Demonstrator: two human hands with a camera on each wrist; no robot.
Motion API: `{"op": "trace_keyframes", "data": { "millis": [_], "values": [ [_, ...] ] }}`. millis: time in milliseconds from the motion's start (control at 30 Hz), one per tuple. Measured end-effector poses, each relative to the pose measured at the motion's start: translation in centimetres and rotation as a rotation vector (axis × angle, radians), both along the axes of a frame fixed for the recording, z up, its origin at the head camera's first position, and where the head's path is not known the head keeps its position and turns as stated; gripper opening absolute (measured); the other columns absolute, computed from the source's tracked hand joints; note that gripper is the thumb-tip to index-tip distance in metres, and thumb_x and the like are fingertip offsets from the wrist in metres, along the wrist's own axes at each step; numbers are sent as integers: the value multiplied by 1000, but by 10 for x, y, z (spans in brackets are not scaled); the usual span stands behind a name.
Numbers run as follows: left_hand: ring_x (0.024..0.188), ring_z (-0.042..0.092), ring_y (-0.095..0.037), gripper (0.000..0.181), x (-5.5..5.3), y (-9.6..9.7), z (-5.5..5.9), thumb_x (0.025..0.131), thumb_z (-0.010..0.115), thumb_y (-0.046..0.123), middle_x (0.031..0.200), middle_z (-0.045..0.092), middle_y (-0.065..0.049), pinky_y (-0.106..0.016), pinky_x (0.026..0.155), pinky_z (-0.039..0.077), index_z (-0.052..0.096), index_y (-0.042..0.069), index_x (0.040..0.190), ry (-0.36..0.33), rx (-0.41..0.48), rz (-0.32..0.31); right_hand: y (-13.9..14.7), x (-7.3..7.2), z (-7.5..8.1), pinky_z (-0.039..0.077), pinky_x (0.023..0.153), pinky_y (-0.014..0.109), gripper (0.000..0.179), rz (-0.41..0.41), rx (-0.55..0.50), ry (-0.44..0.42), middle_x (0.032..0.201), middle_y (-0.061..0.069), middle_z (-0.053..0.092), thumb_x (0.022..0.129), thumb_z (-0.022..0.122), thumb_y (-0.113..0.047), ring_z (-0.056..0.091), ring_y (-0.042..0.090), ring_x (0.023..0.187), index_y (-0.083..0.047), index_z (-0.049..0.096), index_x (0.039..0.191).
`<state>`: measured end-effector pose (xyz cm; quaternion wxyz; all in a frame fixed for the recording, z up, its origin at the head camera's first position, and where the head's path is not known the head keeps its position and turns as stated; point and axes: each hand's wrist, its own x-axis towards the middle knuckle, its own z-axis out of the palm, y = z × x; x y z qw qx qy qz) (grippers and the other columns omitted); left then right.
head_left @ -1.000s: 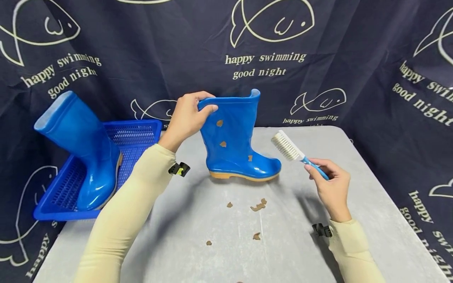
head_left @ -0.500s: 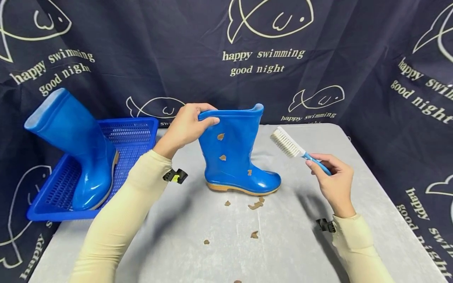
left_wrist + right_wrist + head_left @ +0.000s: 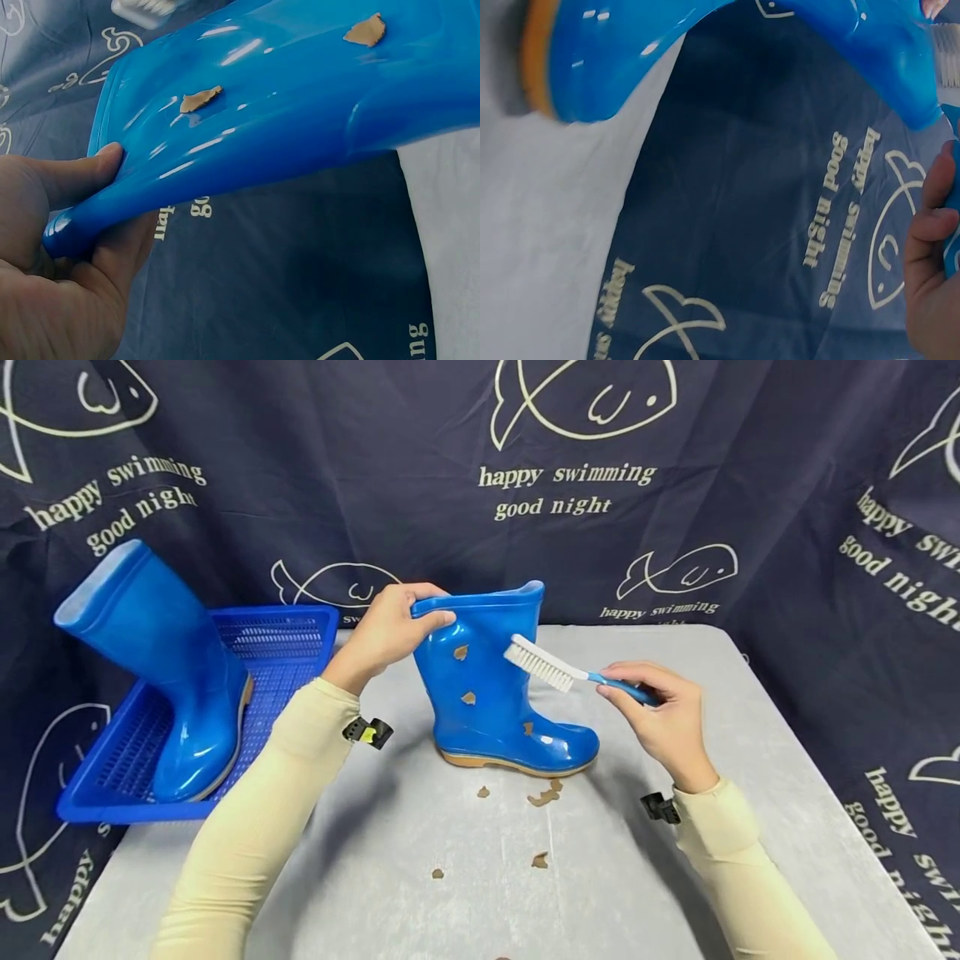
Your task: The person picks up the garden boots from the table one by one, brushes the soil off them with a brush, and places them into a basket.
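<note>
A blue rain boot (image 3: 487,718) with a tan sole is upright over the table, toe to the right. My left hand (image 3: 392,631) pinches its top rim at the back; in the left wrist view the thumb (image 3: 109,161) lies on the outer face. Brown flakes (image 3: 468,697) stick to the shaft, and another is near the ankle. My right hand (image 3: 660,710) grips the blue handle of a white-headed scrub brush (image 3: 543,664). Its bristles are in front of the upper shaft; whether they touch is unclear. Only part of the right hand and brush shows in the right wrist view.
A second blue rain boot (image 3: 180,693) leans in a blue plastic basket (image 3: 300,635) at the left. Several brown flakes (image 3: 543,795) lie on the grey table (image 3: 600,877) in front of the held boot. A dark printed curtain (image 3: 420,460) hangs behind.
First the held boot came lower and nearer in the view. Then my right hand moved left, carrying the brush from beside the boot to in front of its shaft. The left hand keeps its grip.
</note>
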<state>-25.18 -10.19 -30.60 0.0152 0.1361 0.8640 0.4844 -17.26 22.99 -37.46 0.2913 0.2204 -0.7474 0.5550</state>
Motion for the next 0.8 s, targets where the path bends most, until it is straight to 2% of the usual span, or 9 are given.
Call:
{"op": "trace_keyframes", "data": {
  "millis": [133, 200, 400, 567, 800],
  "values": [
    [108, 68, -28, 28, -3, -1, -2, 99, 64, 20, 123, 70, -11, -48, 101, 55, 67, 8, 124, -27, -6, -7, -10, -13, 4, 56, 78, 14, 23, 8, 65, 14, 96, -3, 77, 74, 79, 17, 71, 3, 92, 4, 78, 93],
    [108, 68, -28, 28, -5, -1, -2, 99, 64, 19, 124, 70, -11, -48, 101, 55, 67, 8, 124, -30, -4, -3, -16, -20, 9, 56, 79, 14, 24, 26, 94, 36, 98, -4, 77, 74, 80, 14, 71, 3, 94, 0, 79, 94],
    [107, 68, -27, 28, -12, -4, -3, 99, 64, 21, 124, 69, -10, -48, 102, 54, 67, 10, 124, -26, -15, 0, -32, -44, 23, 53, 77, 15, 23, 108, 142, 105, 98, 16, 75, 77, 79, 11, 69, 6, 93, -2, 80, 95],
    [108, 68, -26, 28, -13, -4, -5, 99, 64, 22, 123, 70, -9, -48, 104, 53, 67, 10, 125, -48, -19, -11, -39, -52, 11, 54, 78, 14, 22, 156, 157, 25, 99, 18, 74, 78, 78, 11, 68, 3, 93, -1, 79, 96],
    [106, 69, -27, 30, -12, -6, -3, 99, 64, 21, 124, 70, -10, -48, 103, 54, 66, 9, 126, -53, -18, -20, -36, -45, -5, 56, 81, 15, 20, 179, 137, -26, 99, 20, 73, 78, 77, 13, 68, 4, 95, 3, 78, 95]
  ]
}}
